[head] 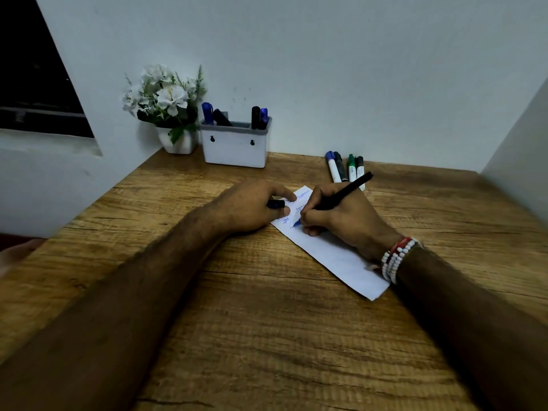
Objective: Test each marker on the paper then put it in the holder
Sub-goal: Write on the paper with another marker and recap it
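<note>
A strip of white paper [335, 259] lies on the wooden table [267, 336], with blue scribbles at its far end. My right hand [341, 216] grips a black-bodied marker [347, 189], its blue tip touching the paper. My left hand [255, 204] rests on the paper's far left corner and holds a dark cap [275, 204]. The white holder [235, 143] stands at the back by the wall with several blue and black markers in it. Several more markers [345, 169] lie on the table behind my right hand.
A white pot of white flowers [169, 108] stands to the left of the holder, in the corner. A dark window [35, 72] is at the far left. A white wall panel borders the table on the right.
</note>
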